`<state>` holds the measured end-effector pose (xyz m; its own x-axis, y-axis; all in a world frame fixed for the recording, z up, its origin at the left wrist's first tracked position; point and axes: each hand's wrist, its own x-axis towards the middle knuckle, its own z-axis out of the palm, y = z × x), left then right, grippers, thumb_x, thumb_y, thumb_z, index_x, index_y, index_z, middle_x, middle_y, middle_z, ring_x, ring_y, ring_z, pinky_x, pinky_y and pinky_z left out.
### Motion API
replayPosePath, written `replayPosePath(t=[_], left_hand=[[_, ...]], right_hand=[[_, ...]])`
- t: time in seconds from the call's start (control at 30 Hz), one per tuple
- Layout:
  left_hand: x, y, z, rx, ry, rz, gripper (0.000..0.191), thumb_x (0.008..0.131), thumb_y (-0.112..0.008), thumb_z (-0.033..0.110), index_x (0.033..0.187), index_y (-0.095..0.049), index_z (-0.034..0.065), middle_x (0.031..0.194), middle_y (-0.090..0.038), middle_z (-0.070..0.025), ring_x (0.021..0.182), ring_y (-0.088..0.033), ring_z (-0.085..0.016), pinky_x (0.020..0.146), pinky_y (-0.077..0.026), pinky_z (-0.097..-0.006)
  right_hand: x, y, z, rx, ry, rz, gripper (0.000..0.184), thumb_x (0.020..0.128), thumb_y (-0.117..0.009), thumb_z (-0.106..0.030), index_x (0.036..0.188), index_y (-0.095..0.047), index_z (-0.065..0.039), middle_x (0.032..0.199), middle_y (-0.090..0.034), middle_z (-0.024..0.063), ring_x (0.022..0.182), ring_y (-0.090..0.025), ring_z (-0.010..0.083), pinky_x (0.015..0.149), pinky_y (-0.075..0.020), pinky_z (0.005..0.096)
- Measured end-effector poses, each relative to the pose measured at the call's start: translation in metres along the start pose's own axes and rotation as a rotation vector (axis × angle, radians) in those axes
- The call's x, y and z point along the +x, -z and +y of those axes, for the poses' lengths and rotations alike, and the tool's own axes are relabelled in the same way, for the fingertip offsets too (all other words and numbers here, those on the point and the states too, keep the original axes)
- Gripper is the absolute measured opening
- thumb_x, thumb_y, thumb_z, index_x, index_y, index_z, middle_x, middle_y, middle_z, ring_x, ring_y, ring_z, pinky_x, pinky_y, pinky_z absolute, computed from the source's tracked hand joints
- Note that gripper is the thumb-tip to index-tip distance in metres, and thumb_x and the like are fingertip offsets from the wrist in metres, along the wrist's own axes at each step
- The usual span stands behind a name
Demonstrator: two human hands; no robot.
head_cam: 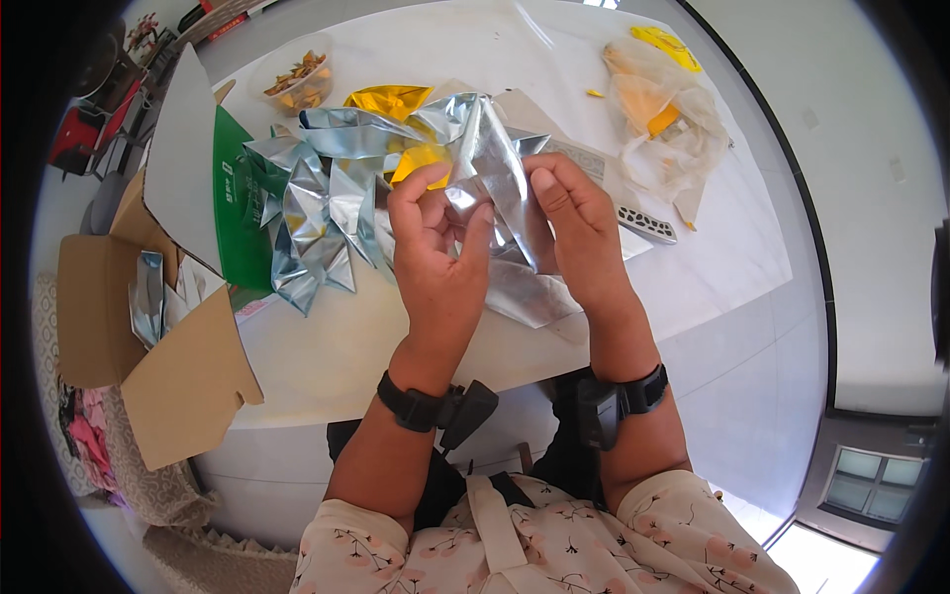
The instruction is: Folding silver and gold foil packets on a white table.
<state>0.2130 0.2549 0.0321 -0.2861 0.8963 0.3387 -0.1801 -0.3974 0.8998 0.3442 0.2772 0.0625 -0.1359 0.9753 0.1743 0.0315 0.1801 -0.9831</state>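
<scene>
My left hand grips the left side of a folded silver foil sheet, with thumb and fingers pinching its lower part. My right hand holds the right edge of the same sheet between thumb and fingers. The foil stands in a tall pointed fold between the hands. Beneath them lies another flat silver foil sheet. To the left is a heap of folded silver foil pieces, with gold foil among them. Some of the heap is hidden behind my left hand.
A handle with black spots lies right of my right hand. Farther right is a translucent plastic bag beside a yellow packet. A clear bowl holds small brownish-gold pieces. An open cardboard box with foil inside stands left, near a green-and-white box flap.
</scene>
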Motion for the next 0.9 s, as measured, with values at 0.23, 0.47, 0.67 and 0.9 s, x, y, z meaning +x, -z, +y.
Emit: replayPosePath(t=[0.23, 0.47, 0.67, 0.9], left_hand=[[0.004, 0.008, 0.007, -0.022, 0.122, -0.053, 0.046, 0.090, -0.061, -0.006, 0.130, -0.043, 0.0046, 0.109, -0.063, -0.0091, 0.093, -0.058, -0.010, 0.082, -0.048, -0.0233], [0.004, 0.006, 0.008, -0.186, 0.199, -0.117, 0.045, 0.091, -0.060, -0.005, 0.132, -0.043, 0.0044, 0.114, -0.061, -0.0091, 0.100, -0.057, -0.011, 0.086, -0.047, -0.0234], [0.005, 0.010, 0.003, -0.161, 0.257, -0.174, 0.042, 0.095, -0.058, 0.001, 0.135, -0.045, 0.0029, 0.118, -0.060, -0.0097, 0.104, -0.056, -0.011, 0.090, -0.046, -0.0249], [0.003, 0.008, -0.001, 0.198, 0.028, -0.151, 0.054, 0.092, -0.068, 0.021, 0.138, -0.046, 0.0021, 0.128, -0.057, -0.0124, 0.113, -0.057, -0.022, 0.095, -0.046, -0.0340]], right_hand=[[0.000, 0.019, -0.002, 0.066, -0.082, -0.192, 0.024, 0.102, -0.052, -0.015, 0.119, -0.065, -0.003, 0.086, -0.054, -0.0063, 0.074, -0.042, 0.0024, 0.066, -0.0381, 0.0193], [-0.001, 0.024, -0.003, 0.054, -0.031, -0.192, 0.020, 0.099, -0.057, -0.012, 0.116, -0.065, -0.003, 0.094, -0.058, -0.0056, 0.082, -0.046, 0.0029, 0.072, -0.0405, 0.0195], [-0.001, 0.026, -0.004, 0.083, -0.063, -0.247, 0.014, 0.098, -0.058, -0.007, 0.109, -0.065, -0.001, 0.098, -0.061, -0.0043, 0.088, -0.055, 0.0052, 0.080, -0.0452, 0.0204], [0.002, 0.013, 0.009, -0.297, 0.244, 0.000, 0.013, 0.086, -0.067, -0.001, 0.099, -0.066, 0.000, 0.087, -0.061, 0.0074, 0.076, -0.063, 0.0164, 0.068, -0.0505, 0.0268]])
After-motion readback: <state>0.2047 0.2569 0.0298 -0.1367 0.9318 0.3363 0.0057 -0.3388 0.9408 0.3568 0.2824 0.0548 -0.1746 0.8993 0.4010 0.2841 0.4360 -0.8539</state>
